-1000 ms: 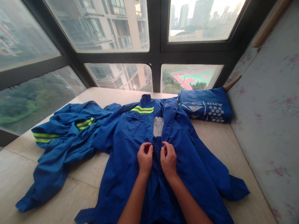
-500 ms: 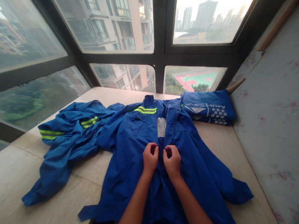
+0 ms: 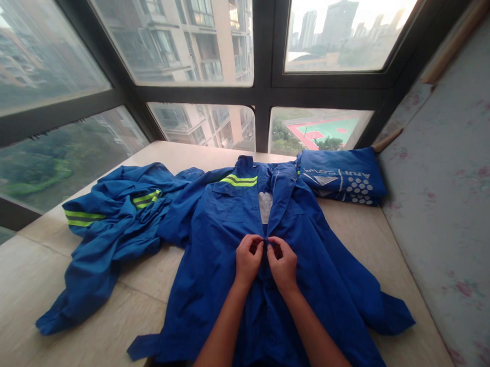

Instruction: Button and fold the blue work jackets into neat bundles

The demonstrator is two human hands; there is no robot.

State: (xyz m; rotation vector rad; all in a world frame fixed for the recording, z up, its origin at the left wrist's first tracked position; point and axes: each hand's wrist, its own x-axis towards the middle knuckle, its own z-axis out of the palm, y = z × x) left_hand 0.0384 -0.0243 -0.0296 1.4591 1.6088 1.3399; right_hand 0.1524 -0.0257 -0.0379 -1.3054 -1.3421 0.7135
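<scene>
A blue work jacket with a yellow-green reflective stripe lies spread out in front of me, collar towards the window. My left hand pinches its left front edge around mid-chest. Opposite it, my right hand pinches the other front edge, and the fingertips of both hands almost meet. The two edges come together at my fingers; above them the front gapes and a pale patch shows through. Any button between my fingertips is hidden.
To the left lies a crumpled blue garment with reflective stripes. A folded blue bundle with white print stands at the back right, by the flowered wall. Dark-framed windows border the pale ledge.
My hands have moved closer together, my left one slightly to the right. The jacket's front edges have drawn together, and the gap above my fingers has narrowed.
</scene>
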